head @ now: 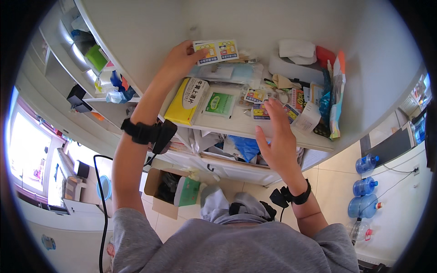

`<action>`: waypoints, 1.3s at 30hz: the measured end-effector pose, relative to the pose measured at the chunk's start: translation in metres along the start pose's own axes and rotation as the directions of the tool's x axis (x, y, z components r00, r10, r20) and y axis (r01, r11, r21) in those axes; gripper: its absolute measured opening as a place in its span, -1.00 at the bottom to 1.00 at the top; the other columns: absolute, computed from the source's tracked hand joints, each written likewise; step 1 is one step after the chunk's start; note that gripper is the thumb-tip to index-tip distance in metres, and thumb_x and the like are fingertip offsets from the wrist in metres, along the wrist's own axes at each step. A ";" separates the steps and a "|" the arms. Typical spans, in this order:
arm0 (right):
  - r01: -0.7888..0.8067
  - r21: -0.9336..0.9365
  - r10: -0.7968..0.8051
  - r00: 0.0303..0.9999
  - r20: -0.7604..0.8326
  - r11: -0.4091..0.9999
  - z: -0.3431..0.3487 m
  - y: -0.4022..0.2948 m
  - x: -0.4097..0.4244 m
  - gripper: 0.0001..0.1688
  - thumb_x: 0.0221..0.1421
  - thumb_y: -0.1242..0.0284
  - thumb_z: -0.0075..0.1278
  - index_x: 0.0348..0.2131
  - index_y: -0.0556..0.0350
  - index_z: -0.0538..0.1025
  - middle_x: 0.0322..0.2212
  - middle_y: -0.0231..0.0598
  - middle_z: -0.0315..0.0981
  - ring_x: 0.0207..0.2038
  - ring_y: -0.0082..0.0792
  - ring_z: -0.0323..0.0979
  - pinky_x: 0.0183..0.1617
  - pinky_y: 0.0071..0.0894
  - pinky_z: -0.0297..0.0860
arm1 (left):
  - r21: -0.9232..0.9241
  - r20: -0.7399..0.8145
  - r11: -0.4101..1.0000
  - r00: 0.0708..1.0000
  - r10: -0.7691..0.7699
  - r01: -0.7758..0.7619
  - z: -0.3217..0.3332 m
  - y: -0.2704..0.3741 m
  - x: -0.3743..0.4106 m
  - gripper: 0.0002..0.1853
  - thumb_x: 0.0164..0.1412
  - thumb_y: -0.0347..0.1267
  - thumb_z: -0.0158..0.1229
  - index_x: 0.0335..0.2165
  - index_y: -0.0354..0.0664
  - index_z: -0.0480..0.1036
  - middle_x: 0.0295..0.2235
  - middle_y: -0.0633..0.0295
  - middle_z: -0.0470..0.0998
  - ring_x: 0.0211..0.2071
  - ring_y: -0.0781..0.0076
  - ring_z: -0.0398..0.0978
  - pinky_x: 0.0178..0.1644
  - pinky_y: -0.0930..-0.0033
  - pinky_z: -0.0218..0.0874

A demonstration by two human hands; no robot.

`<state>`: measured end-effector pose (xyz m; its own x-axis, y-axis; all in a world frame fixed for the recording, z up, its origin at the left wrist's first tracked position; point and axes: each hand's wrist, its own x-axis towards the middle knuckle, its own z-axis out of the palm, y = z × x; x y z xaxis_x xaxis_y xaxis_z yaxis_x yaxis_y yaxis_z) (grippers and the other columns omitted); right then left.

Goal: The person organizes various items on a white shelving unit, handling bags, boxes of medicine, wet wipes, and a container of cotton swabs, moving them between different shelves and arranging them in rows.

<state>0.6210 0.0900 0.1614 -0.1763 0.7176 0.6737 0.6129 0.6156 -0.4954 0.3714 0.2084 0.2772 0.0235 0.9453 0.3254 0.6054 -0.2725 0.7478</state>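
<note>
My left hand [182, 59] grips a small stack of yellow-and-blue printed sachets [220, 52] by its left end, above the back of a white cabinet shelf [218, 122]. Spread over the shelf's front right, my right hand [280, 140] has its fingers apart. Its fingertips are at more printed sachets [261, 112]; whether they touch cannot be made out. Between the hands lie a yellow-and-white medicine box [187, 101] and a green packet in a clear sleeve [219, 104]. Behind these rests a clear plastic bag with pale blue contents [232, 73].
A white carton [307, 117], an upright colourful pouch [338, 95] and a folded white cloth [297, 51] crowd the shelf's right side. Below is a compartment with a blue plastic bag [245, 146]. An opened cardboard box [165, 189] and large water bottles [363, 205] stand on the floor.
</note>
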 end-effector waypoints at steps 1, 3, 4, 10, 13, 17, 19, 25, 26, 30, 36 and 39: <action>-0.002 0.005 0.002 1.000 0.002 1.000 0.000 0.000 0.000 -0.37 0.03 0.43 -0.03 0.09 0.16 0.20 0.10 0.03 0.12 0.17 0.01 0.09 0.17 -0.17 0.14 | 0.014 0.020 1.000 1.000 -0.009 0.009 0.004 0.004 0.007 -0.58 0.09 -0.18 0.17 -0.29 -0.40 0.41 -0.50 0.20 0.49 -0.46 0.51 0.39 -0.34 0.50 0.23; -0.010 0.005 0.010 1.000 0.001 1.000 -0.001 0.000 0.000 -0.37 0.03 0.43 -0.02 0.09 0.16 0.20 0.10 0.02 0.12 0.17 0.01 0.08 0.16 -0.17 0.14 | 0.043 0.080 0.998 0.995 -0.052 0.049 0.009 0.006 0.021 -0.58 0.07 -0.17 0.18 -0.32 -0.38 0.42 -0.51 0.21 0.48 -0.48 0.51 0.39 -0.37 0.50 0.23; -0.016 0.000 0.016 1.000 -0.001 1.000 -0.001 -0.001 0.000 -0.37 0.03 0.43 -0.02 0.09 0.16 0.20 0.10 0.01 0.12 0.17 0.01 0.08 0.16 -0.18 0.14 | 0.059 0.119 0.995 0.989 -0.085 0.079 0.011 0.004 0.028 -0.58 0.06 -0.16 0.19 -0.34 -0.37 0.43 -0.52 0.21 0.48 -0.49 0.51 0.39 -0.39 0.50 0.23; -0.003 0.006 0.003 0.999 -0.046 1.000 0.003 0.000 0.000 -0.36 0.04 0.43 -0.03 0.10 0.17 0.17 0.10 0.03 0.11 0.17 0.01 0.09 0.16 -0.17 0.15 | 0.235 0.183 0.951 0.952 -0.246 0.201 0.023 -0.024 0.058 -0.61 0.06 -0.12 0.20 -0.41 -0.29 0.46 -0.59 0.29 0.41 -0.57 0.58 0.33 -0.48 0.52 0.19; -0.004 0.000 0.004 0.999 -0.049 1.000 0.003 0.001 -0.001 -0.36 0.04 0.44 -0.03 0.10 0.17 0.16 0.09 0.04 0.11 0.16 0.01 0.09 0.16 -0.16 0.15 | 0.339 0.169 0.926 0.957 -0.237 0.169 0.028 -0.033 0.064 -0.59 0.04 -0.14 0.21 -0.39 -0.35 0.49 -0.54 0.19 0.47 -0.53 0.49 0.40 -0.41 0.46 0.24; -0.006 -0.014 0.006 0.998 -0.055 1.000 0.001 0.000 -0.001 -0.37 0.04 0.45 -0.03 0.09 0.17 0.17 0.09 0.05 0.11 0.16 0.03 0.09 0.15 -0.15 0.16 | 0.509 0.150 0.861 0.986 -0.078 -0.009 0.038 -0.043 0.072 -0.57 0.00 -0.15 0.24 -0.32 -0.36 0.52 -0.45 0.11 0.53 -0.47 0.42 0.46 -0.32 0.39 0.28; -0.002 0.001 0.002 0.999 -0.050 1.000 0.000 0.001 0.000 -0.37 0.04 0.44 -0.03 0.09 0.16 0.17 0.09 0.06 0.11 0.16 0.04 0.09 0.15 -0.15 0.15 | 0.512 0.172 0.858 0.984 -0.045 -0.050 0.036 -0.049 0.077 -0.56 -0.01 -0.15 0.24 -0.31 -0.35 0.52 -0.44 0.08 0.53 -0.44 0.36 0.47 -0.30 0.36 0.28; -0.024 0.003 0.024 0.999 -0.045 1.000 0.002 0.003 0.001 -0.38 0.04 0.45 -0.04 0.09 0.17 0.17 0.08 0.08 0.11 0.16 0.05 0.08 0.16 -0.14 0.14 | 0.467 0.305 0.884 0.932 -0.196 0.033 0.029 -0.043 0.086 -0.54 0.01 -0.09 0.19 -0.34 -0.33 0.53 -0.44 0.01 0.54 -0.42 0.15 0.49 -0.29 0.27 0.27; -0.027 -0.009 0.027 0.999 -0.044 1.000 0.003 0.002 0.001 -0.38 0.04 0.45 -0.04 0.09 0.17 0.17 0.08 0.08 0.11 0.16 0.06 0.08 0.16 -0.13 0.14 | 0.539 0.309 0.841 0.916 -0.255 0.052 0.028 -0.040 0.088 -0.54 0.02 -0.08 0.18 -0.35 -0.33 0.53 -0.45 0.01 0.54 -0.42 0.13 0.49 -0.29 0.25 0.27; 0.001 0.021 0.000 0.999 -0.051 1.000 0.006 0.004 0.000 -0.37 0.03 0.46 -0.04 0.09 0.20 0.16 0.08 0.09 0.11 0.15 0.06 0.09 0.18 -0.14 0.12 | 0.659 0.136 0.751 0.989 -0.057 -0.047 0.031 -0.057 0.078 -0.54 0.03 -0.05 0.15 -0.30 -0.25 0.51 -0.39 0.06 0.54 -0.36 0.18 0.50 -0.27 0.21 0.28; -0.019 0.088 0.031 0.989 -0.142 0.996 0.004 0.005 0.000 -0.39 0.03 0.52 -0.06 0.07 0.26 0.17 0.06 0.10 0.13 0.13 0.04 0.12 0.18 -0.18 0.10 | 0.736 0.174 0.495 0.835 0.522 -0.462 0.040 0.025 0.004 -0.62 0.03 -0.21 0.18 -0.18 -0.14 0.46 -0.24 0.08 0.52 -0.26 0.06 0.47 -0.15 0.17 0.26; 0.004 0.210 0.037 0.981 -0.189 0.978 0.006 0.008 -0.003 -0.44 0.03 0.55 -0.09 0.05 0.28 0.20 0.03 0.07 0.19 0.11 -0.01 0.16 0.17 -0.23 0.11 | 0.532 0.230 0.615 0.798 0.557 -0.582 0.060 0.032 -0.043 -0.68 0.00 -0.23 0.20 -0.27 -0.17 0.48 -0.33 0.14 0.52 -0.28 0.10 0.44 -0.16 0.20 0.23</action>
<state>0.6217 0.0950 0.1519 -0.0052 0.6656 0.7462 0.4366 0.6729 -0.5972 0.4374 0.1693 0.2528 0.5387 0.6438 0.5434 0.7819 -0.6222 -0.0378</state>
